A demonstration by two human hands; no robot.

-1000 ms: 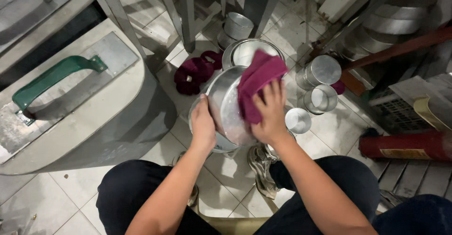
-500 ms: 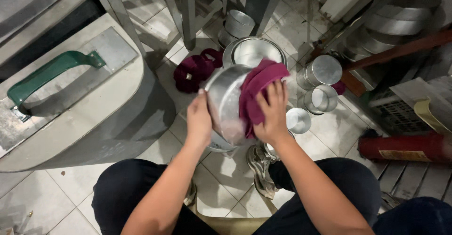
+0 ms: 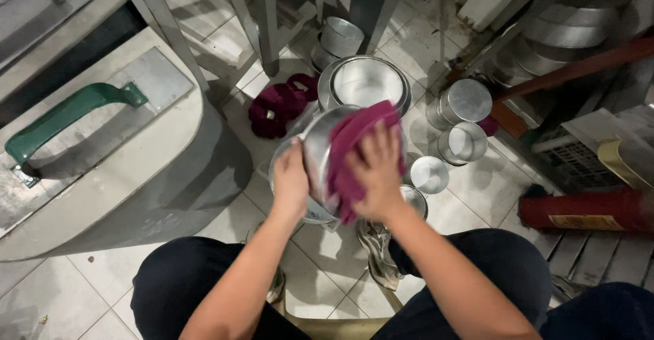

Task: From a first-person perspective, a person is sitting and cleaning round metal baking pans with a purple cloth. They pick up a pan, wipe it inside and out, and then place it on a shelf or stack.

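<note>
Large grey metal cover with a green handle (image 3: 116, 170) lies left on the white tiled floor (image 3: 61, 292). Round shiny aluminium pan (image 3: 315, 150) held tilted over the knees: left hand (image 3: 291, 184) fingers curled around its rim, right hand (image 3: 376, 171) fingers spread flat, pressing a magenta cloth (image 3: 347, 150) against it. Small round tins (image 3: 463, 125) stand right.

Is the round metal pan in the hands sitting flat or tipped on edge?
Tipped on edge: the round metal pan stands sideways, left hand gripping its rim.
</note>
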